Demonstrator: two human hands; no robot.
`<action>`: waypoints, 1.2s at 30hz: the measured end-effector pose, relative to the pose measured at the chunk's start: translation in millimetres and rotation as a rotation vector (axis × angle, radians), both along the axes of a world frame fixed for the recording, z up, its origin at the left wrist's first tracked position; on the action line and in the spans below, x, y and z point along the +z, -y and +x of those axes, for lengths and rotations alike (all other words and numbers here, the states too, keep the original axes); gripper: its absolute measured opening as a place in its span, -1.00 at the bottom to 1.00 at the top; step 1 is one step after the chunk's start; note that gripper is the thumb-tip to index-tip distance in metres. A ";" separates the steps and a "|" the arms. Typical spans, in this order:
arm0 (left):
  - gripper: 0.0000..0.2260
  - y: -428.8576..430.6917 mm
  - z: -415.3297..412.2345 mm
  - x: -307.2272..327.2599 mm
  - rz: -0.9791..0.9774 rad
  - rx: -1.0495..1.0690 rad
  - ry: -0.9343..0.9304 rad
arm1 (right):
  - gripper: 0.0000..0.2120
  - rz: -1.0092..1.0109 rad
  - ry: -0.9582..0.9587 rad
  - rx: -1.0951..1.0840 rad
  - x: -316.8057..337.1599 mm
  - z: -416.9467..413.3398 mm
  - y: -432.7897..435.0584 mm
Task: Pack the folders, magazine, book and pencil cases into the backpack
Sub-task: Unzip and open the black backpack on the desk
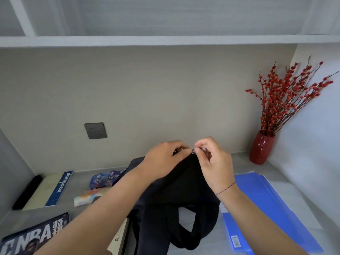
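Note:
A black backpack (pixel 176 196) stands on the grey desk, straps toward me. My left hand (pixel 165 159) grips the top of the bag. My right hand (pixel 211 159) pinches the zipper pull (pixel 193 152) at the bag's top. Blue folders (pixel 266 203) lie to the right. On the left lie a beige and blue notebook (pixel 49 190), a cartoon-print pencil case (pixel 106 178), a pastel pencil case (pixel 88 196) and an NBA magazine (pixel 35 236). A beige book (pixel 119 238) shows beside the bag, partly hidden by my left arm.
A red vase with red berry branches (pixel 262 148) stands at the back right corner. A black bar-shaped object (pixel 27 192) lies at the far left. A wall socket (pixel 95 130) sits above the desk (pixel 244 162). A white shelf (pixel 165 41) runs overhead.

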State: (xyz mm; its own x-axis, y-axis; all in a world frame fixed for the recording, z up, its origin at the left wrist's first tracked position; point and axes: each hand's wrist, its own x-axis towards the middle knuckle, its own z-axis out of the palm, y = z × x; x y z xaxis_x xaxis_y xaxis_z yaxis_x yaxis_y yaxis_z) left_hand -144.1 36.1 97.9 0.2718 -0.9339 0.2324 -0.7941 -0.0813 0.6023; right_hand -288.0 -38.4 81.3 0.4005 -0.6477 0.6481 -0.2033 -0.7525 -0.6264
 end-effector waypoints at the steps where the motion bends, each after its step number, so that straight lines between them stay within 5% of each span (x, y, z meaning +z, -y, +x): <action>1: -0.78 3.3 -1.5 1.7 0.014 0.002 0.005 | -0.89 -0.001 0.005 0.014 -1.1 0.0 -1.0; 6: -0.87 4.5 3.0 0.0 0.072 -0.029 -0.006 | -0.89 0.024 -0.008 0.048 -13.4 -12.2 4.1; 12: -0.89 -12.5 23.7 6.6 -0.135 0.145 0.042 | -0.88 0.246 -0.030 -0.042 -37.4 -38.1 37.4; 20: -0.77 15.3 -19.2 -0.7 0.016 0.064 0.462 | -0.87 0.248 0.021 0.039 -36.5 -26.4 41.4; 25: -0.72 21.2 -22.5 -5.9 -0.030 0.138 0.526 | -0.87 0.308 0.040 0.029 -48.8 -31.5 49.6; 31: -0.70 13.7 -6.0 6.0 -0.179 0.275 0.548 | -0.88 0.493 -0.244 -0.073 -97.0 -30.3 74.7; 36: -0.77 -2.2 19.8 -8.7 0.118 0.228 0.447 | -0.82 0.571 -0.478 -0.154 -126.6 -31.9 92.8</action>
